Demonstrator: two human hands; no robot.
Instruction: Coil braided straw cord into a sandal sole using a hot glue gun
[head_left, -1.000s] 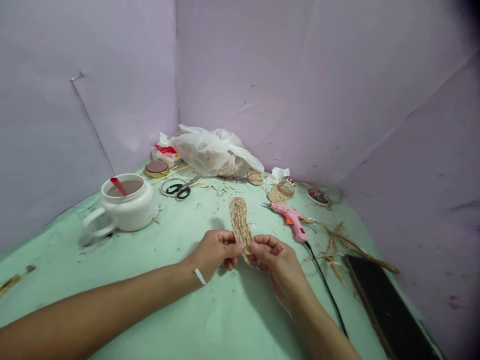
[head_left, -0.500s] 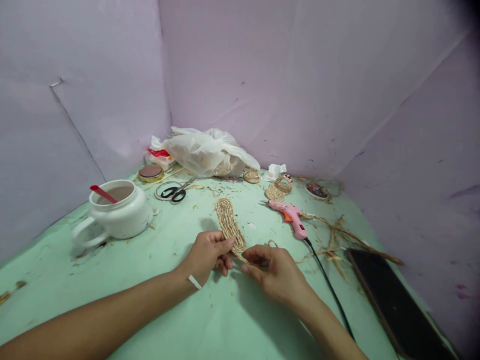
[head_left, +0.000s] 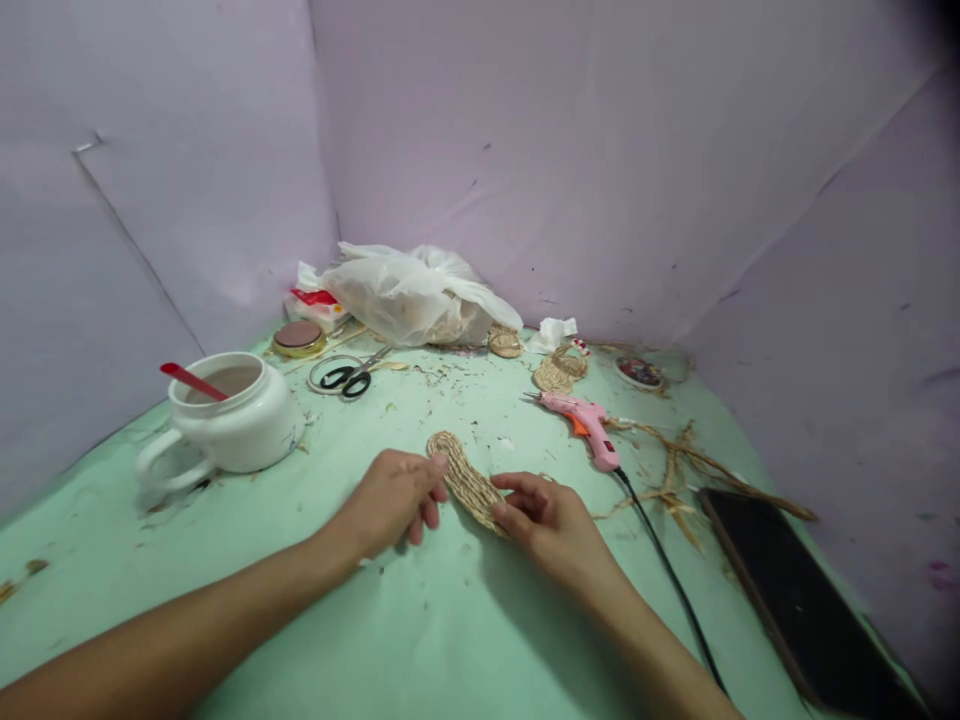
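A small woven straw sole point(head_left: 463, 480) lies tilted low over the green table point(head_left: 450, 620), its far end pointing up and left. My left hand point(head_left: 394, 498) has its fingers curled against the sole's far end. My right hand point(head_left: 544, 522) pinches the sole's near end between thumb and fingers. A pink glue gun point(head_left: 583, 424) with a black cord lies just right of my hands.
A white pot with a red spoon point(head_left: 225, 415) stands at left. Black scissors point(head_left: 351, 376), a round tin point(head_left: 298, 338), a plastic bag point(head_left: 416, 295), small woven pieces point(head_left: 559, 370), straw scraps point(head_left: 679, 475) and a dark slab point(head_left: 787, 600) surround the work spot. Lilac walls enclose the table.
The sole has been lowered from upright toward the table and turned leftward. My left hand slid from the sole's near end to its far end; my right hand took the near end.
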